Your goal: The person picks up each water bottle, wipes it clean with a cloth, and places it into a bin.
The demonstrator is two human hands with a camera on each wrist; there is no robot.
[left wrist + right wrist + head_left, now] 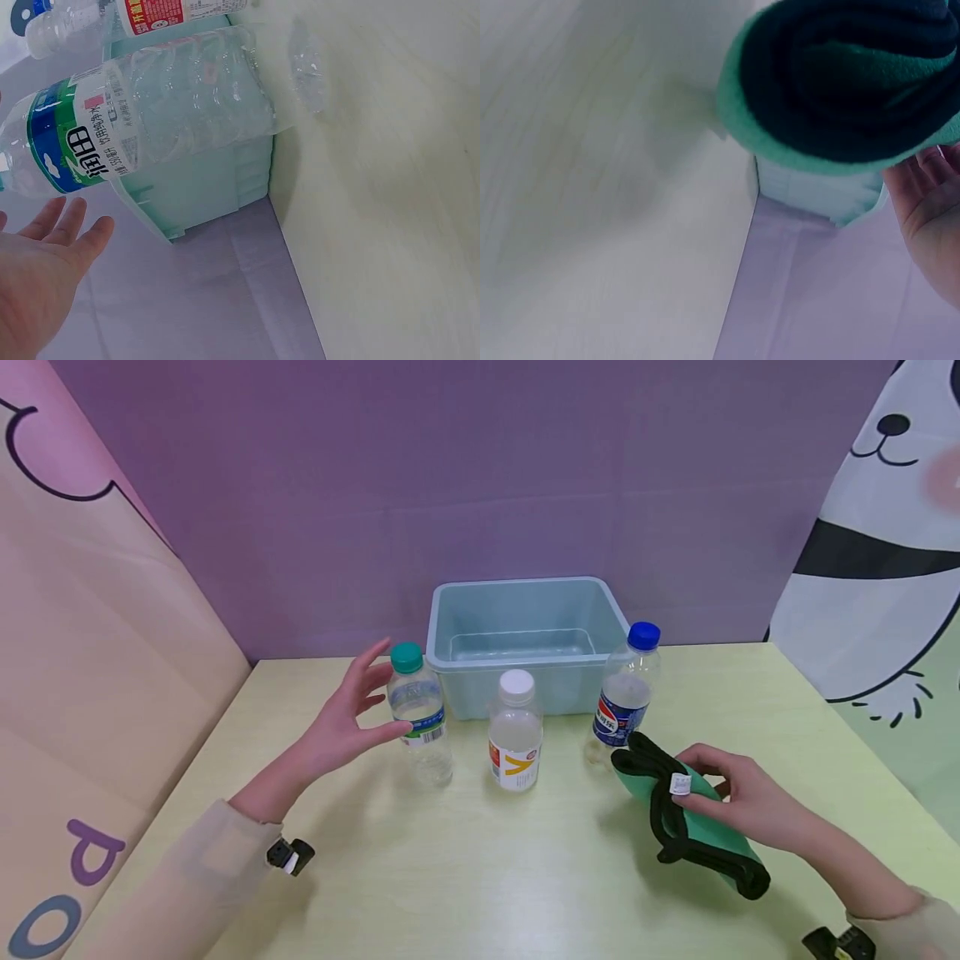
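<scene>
Left hand: the left hand (348,718) is at centre left of the head view, extended to the green-capped bottle (423,702). Thumb and fingers are spread apart around its upper half, not clamped. The left wrist view shows a gap between the visible fingers and the bottle; whether the thumb makes contact cannot be determined.

Right hand: the right hand (738,797), at lower right of the head view, grips the rolled green cloth (708,831) between thumb and fingers. The thumb lies beside a white tag (680,784) on the dark edging. Judging by the shadow, the roll is off the table (480,885).

Surroundings: the white-capped bottle (515,735) stands at frame centre. The blue-capped bottle (628,685) stands right of centre, just beyond the cloth. The light blue bin (562,689) is behind the bottles at upper centre, with no contents visible.

Step in hand: apparently, positioning the left hand for a grasp while the right supports the cloth.

Next move: closing the left thumb and fingers evenly on the bottle, with light pressure, since thin plastic probably dents.
</scene>
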